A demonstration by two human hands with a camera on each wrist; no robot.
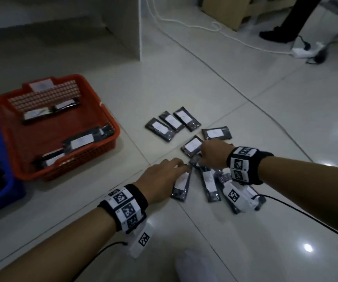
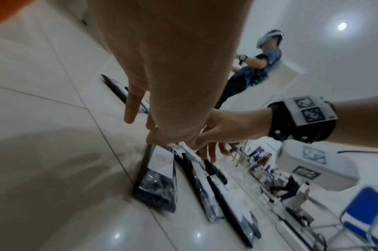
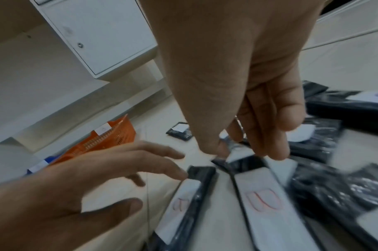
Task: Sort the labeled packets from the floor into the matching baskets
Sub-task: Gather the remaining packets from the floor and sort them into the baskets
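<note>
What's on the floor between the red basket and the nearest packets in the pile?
Nothing: in the head view, only bare floor tile lies between the red basket and the closest packets.

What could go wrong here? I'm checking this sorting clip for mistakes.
The packets overlap under both hands, so the right hand pinching one corner may drag a neighbour along. The faint red label marks are easily misread, risking the wrong basket. The left hand may nudge the packet beside it.
</note>
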